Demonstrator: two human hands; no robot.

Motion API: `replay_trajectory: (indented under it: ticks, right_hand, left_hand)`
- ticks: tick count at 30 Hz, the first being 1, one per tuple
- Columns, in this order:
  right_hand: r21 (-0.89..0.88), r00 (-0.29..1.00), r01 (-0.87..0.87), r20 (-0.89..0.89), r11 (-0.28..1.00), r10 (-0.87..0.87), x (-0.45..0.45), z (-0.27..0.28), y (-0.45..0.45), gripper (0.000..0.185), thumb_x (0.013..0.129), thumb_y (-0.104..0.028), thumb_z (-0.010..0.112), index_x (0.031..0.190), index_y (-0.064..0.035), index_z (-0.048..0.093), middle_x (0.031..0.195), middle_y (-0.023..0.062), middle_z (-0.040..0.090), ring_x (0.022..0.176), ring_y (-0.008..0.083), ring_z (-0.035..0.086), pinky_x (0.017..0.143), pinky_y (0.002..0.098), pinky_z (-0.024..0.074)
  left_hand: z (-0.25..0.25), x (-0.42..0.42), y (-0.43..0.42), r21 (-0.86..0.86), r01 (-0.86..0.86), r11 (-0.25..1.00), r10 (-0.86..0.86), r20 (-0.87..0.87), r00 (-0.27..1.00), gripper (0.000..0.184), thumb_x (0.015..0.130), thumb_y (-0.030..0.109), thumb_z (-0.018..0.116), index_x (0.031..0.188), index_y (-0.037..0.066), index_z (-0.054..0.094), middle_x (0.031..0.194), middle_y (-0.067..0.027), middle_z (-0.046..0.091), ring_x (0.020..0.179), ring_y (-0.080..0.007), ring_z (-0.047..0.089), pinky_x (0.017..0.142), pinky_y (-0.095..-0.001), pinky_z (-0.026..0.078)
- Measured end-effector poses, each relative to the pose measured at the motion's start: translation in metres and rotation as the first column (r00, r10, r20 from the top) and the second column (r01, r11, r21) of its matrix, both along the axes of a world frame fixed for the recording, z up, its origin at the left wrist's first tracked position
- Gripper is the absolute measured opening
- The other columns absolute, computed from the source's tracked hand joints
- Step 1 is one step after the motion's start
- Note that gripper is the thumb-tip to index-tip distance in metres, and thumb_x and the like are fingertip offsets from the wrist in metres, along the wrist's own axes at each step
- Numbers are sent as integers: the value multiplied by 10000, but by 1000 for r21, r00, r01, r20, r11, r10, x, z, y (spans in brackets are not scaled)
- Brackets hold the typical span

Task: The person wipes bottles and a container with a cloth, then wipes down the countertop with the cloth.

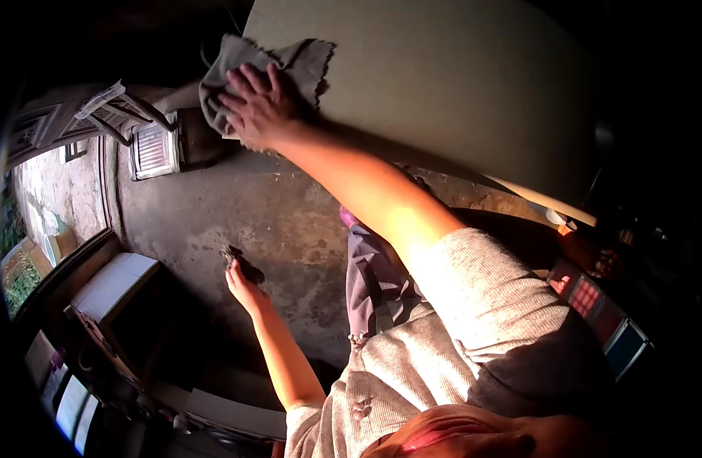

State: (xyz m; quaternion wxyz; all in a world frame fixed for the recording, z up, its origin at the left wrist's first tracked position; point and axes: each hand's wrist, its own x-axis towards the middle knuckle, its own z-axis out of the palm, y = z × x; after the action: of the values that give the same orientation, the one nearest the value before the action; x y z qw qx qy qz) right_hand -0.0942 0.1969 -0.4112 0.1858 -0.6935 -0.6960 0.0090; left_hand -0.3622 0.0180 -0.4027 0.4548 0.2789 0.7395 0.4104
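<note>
A grey-brown cloth with ragged edges [309, 65] lies bunched over the corner of a large pale flat board [442, 76]. My right hand [259, 107] rests on this cloth with its fingers spread, palm down. Lower down on the left, my left hand [246, 288] is closed at the fingertips around a small dark, crumpled thing [230, 256], too small to name. It is held over the floor, away from the board.
A worn concrete floor [191, 221] lies beneath. To the left are a slatted, pale-framed object [152, 151], a wooden frame with legs [126, 107], and a white-topped box [114, 286] beside a sunlit doorway. Red and blue panels [595, 309] stand at the right.
</note>
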Motion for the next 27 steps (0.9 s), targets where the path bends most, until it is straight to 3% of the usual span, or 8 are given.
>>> replay_trajectory:
  ticks: [7,13,17,20,21,23,25,27]
  right_hand:
    - [-72,920,-389,-80,918,383,51,1,-116,552,773,-399,585,1289,-303,413,1426,-49,248,1317,160,209,1075,431,97]
    - [-368,989,106,137,924,-59,187,40,-293,540,826,-356,521,1332,-271,355,1435,55,220,1326,251,186,1059,492,132]
    - [75,874,428,220,901,-433,274,-15,-399,514,828,-322,507,1308,-176,400,1418,136,236,1294,367,209,1026,517,191]
    - [104,488,828,350,551,-800,243,-29,-343,326,805,-214,527,1101,-78,528,1371,205,290,1238,403,291,989,502,277]
    - [-116,503,864,209,490,-838,227,-12,-311,393,800,-264,504,1157,-100,493,1353,186,304,1241,349,285,998,496,241]
    - [30,451,892,-129,451,-883,188,-12,-242,442,780,-308,494,1177,-113,494,1342,150,318,1262,296,247,1025,471,169]
    - [184,777,629,-108,755,-620,143,-21,-212,438,773,-336,518,1147,-107,536,1397,107,272,1310,289,183,1050,501,99]
    - [137,769,639,-105,757,-631,96,-16,-192,438,815,-355,475,1215,-178,494,1439,65,218,1338,243,151,1081,483,10]
  left_hand:
    - [5,-21,-56,-238,-4,971,19,60,998,167,828,224,543,868,62,547,796,-8,523,733,-116,483,669,-260,396]
    - [-8,-24,-53,-191,210,959,-205,43,978,153,846,204,546,889,58,547,792,15,526,720,-85,470,645,-236,382]
    - [-11,-8,-69,-240,241,940,-216,124,968,147,857,209,541,864,62,542,746,29,516,688,-73,460,621,-228,371]
    - [-20,-2,-84,-298,301,906,-280,113,953,150,844,215,549,857,67,534,746,26,521,683,-77,469,624,-228,376]
    - [-22,3,-87,-300,292,908,-274,103,956,146,833,217,555,858,76,524,755,-1,527,684,-105,486,616,-245,400]
    - [-14,10,-87,-344,395,852,-330,231,915,157,821,214,558,859,69,514,774,-35,534,681,-147,507,604,-274,435]
    - [-21,13,-87,-322,456,830,-391,248,886,158,814,207,553,843,59,503,775,-61,536,654,-178,526,584,-295,458]
    - [3,42,-86,-302,553,777,-500,238,832,169,814,212,543,826,52,494,735,-76,539,629,-193,546,587,-288,461]
